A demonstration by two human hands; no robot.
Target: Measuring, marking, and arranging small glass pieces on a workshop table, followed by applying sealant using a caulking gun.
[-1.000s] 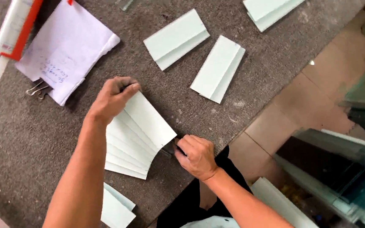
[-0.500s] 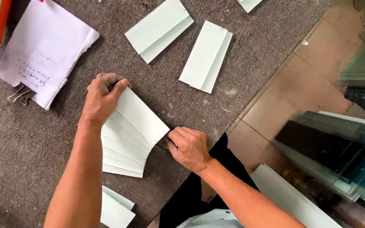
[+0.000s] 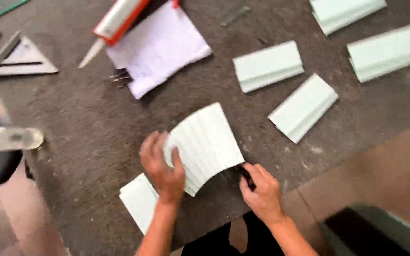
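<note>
While the left hand (image 3: 163, 166) presses flat on the left end of a fanned stack of pale green strips (image 3: 206, 144), fingers spread and thumb lying across the top sheet, the right hand (image 3: 262, 189) curls closed at the stack's lower right corner; whether it pinches anything there cannot be told through the blur. The stack lies near the worktop's (image 3: 81, 118) front edge. Another pale piece (image 3: 138, 201) sits just left of the left wrist. Folded pale green pieces (image 3: 302, 107) lie well apart toward the back right corner, and white papers (image 3: 160, 47) and a sealant tube (image 3: 117, 21) toward the back.
</note>
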